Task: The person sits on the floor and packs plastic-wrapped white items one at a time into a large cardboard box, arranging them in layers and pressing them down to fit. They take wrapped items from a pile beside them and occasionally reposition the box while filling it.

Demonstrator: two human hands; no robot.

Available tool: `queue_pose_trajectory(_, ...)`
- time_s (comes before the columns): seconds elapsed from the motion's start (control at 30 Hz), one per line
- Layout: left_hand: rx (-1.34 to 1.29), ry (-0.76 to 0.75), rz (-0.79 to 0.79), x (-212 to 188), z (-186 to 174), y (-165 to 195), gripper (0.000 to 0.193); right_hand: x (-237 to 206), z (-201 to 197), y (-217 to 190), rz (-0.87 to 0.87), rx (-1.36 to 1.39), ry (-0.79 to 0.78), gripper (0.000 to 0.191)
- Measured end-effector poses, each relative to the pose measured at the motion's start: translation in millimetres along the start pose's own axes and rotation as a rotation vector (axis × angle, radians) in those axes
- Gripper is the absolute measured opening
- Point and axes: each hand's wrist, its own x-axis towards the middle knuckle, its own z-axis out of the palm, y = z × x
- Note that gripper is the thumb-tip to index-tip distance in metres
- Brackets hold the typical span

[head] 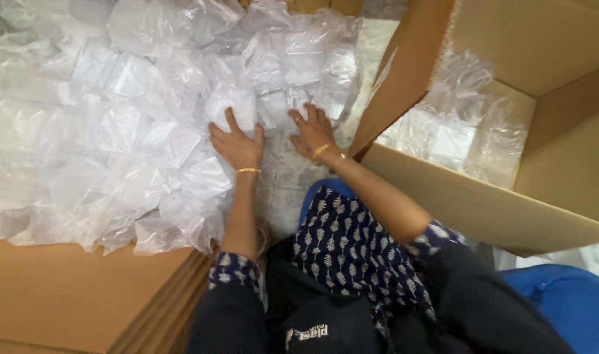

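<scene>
Hands (237, 145) (314, 134) flat — packets (135, 137) beneath.

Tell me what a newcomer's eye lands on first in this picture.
First, the big heap of clear plastic packets that fills the upper left, spread over the floor. Both hands reach into its near edge: the left hand lies flat on a packet, and the right hand rests with spread fingers beside it. At right stands an open cardboard box with more such packets inside.

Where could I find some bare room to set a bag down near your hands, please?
Bare floor shows between the left hand and right hand, bordered by the heap of clear bags. The flat cardboard at lower left is bare too. The heap and the open box are crowded.
</scene>
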Motion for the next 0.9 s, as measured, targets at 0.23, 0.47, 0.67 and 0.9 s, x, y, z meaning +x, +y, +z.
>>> queue_pose_trajectory(0.23,0.029,-0.077,-0.075,3,13,-2,0.096,28,38,10,0.258,-0.015,-0.022,0.038)
queue_pose_trajectory(0.47,0.049,-0.04,-0.009,0,28,-1,0.097,3,33,25,0.243,0.088,0.388,0.056)
queue_pose_trajectory(0.67,-0.249,0.086,-0.003,-18,29,-10,0.089,-2,28,15,0.359,0.951,0.505,0.071)
queue_pose_trajectory(0.9,-0.398,0.15,0.146,-91,-1,-26,0.067,1,13,4,0.822,1.764,0.608,0.056)
